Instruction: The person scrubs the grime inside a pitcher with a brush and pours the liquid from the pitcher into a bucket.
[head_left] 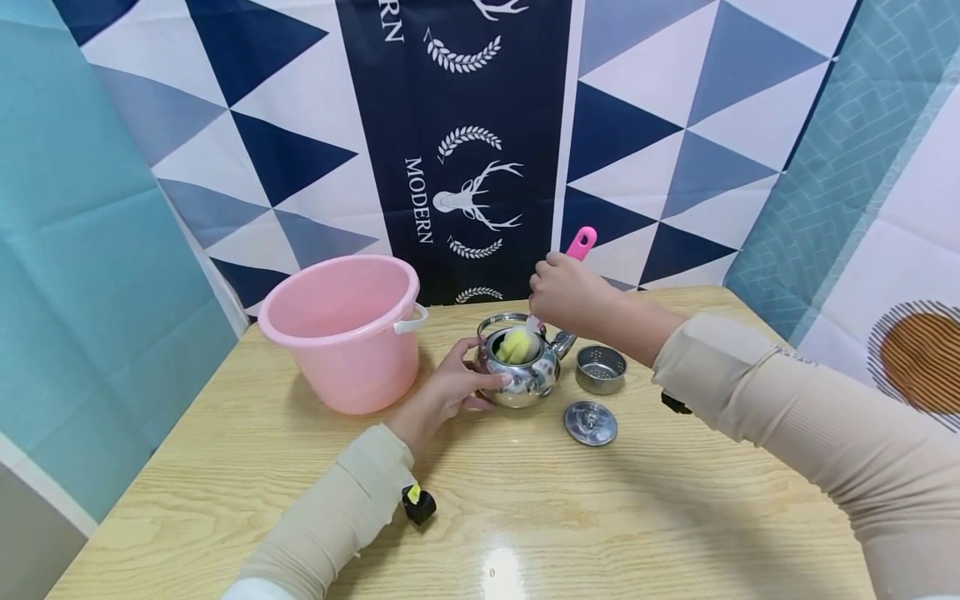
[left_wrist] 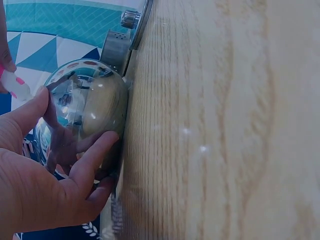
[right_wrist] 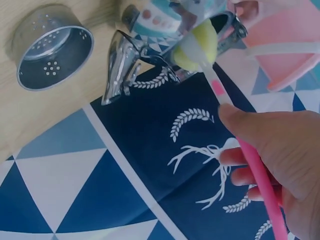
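Note:
A small shiny metal teapot (head_left: 538,379) stands on the table with its top uncovered. My left hand (head_left: 453,383) holds its left side; in the left wrist view, that hand's (left_wrist: 45,190) thumb lies high on the curved wall and its fingers lower down. With my right hand (head_left: 566,292) I grip the pink handle of a sponge brush (head_left: 582,242). Its yellow sponge head (right_wrist: 200,42) sits in the teapot's opening. The spout (right_wrist: 120,70) points to the right, away from my left hand. The sponge's lower end is hidden inside the pot.
Right of the teapot are a perforated metal strainer (head_left: 600,369) and, nearer me, the round metal lid (head_left: 590,423). A pink bucket (head_left: 352,358) with a white handle stands at the left. Behind the wooden table (head_left: 525,500) hangs a patterned cloth (head_left: 465,108).

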